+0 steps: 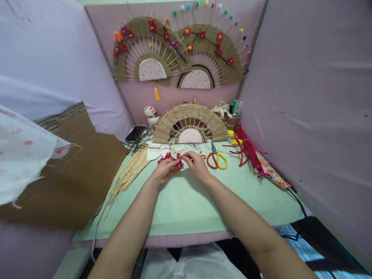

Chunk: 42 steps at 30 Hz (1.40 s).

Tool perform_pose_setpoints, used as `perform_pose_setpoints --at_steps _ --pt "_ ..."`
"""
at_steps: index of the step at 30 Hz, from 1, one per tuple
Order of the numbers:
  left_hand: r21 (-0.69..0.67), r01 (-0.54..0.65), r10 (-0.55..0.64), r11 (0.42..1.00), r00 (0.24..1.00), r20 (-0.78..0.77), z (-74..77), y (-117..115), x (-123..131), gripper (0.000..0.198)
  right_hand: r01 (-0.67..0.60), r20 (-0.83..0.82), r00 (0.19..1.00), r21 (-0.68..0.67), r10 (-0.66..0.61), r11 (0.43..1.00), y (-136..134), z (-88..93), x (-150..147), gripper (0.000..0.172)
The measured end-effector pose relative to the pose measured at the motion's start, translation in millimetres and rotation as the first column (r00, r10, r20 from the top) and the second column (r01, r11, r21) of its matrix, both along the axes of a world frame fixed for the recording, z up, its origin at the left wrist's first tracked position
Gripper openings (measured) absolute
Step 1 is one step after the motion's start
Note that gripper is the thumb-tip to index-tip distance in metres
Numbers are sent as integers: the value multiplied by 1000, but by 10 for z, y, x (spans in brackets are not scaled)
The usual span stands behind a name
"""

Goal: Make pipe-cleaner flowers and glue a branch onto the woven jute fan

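Over the middle of the table, my left hand is closed around a small magenta pipe-cleaner flower. A strand of the same magenta pipe cleaner rises from it, and the fingertips of my right hand pinch that strand. Red pipe-cleaner flowers lie just behind my left hand. To the right of my right hand rest scissors with one red and one yellow handle. A twine-wrapped half-round fan with a dotted centre stands behind both hands.
Thin wooden sticks and a cardboard sheet lie on the left. Magenta and red pipe cleaners are bundled at right beside a glue gun. Two decorated fans hang on the back wall. A pot of pens stands behind.
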State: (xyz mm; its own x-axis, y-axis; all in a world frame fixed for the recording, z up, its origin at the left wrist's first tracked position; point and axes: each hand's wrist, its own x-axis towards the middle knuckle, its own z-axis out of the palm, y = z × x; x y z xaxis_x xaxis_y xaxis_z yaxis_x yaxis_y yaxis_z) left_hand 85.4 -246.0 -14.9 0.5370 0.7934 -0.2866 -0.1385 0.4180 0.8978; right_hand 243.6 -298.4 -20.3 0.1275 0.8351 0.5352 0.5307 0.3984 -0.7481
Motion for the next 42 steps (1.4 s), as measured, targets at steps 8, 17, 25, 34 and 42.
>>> perform_pose_setpoints --at_steps 8,17,25,34,42 --pt "-24 -317 316 948 931 182 48 116 -45 13 357 444 873 -300 -202 885 76 164 628 13" --pt "-25 -249 250 968 963 98 55 47 -19 17 404 605 795 -496 -28 769 177 105 518 9" --pt "43 -262 260 964 964 58 6 36 -2 19 321 535 845 -542 24 776 110 64 554 21" --pt "30 -270 265 962 958 114 -87 47 51 14 -138 -200 979 -549 31 824 102 -55 394 25" --pt "-11 -283 281 959 947 153 -43 38 41 5 -124 8 990 -398 138 909 135 -153 403 27"
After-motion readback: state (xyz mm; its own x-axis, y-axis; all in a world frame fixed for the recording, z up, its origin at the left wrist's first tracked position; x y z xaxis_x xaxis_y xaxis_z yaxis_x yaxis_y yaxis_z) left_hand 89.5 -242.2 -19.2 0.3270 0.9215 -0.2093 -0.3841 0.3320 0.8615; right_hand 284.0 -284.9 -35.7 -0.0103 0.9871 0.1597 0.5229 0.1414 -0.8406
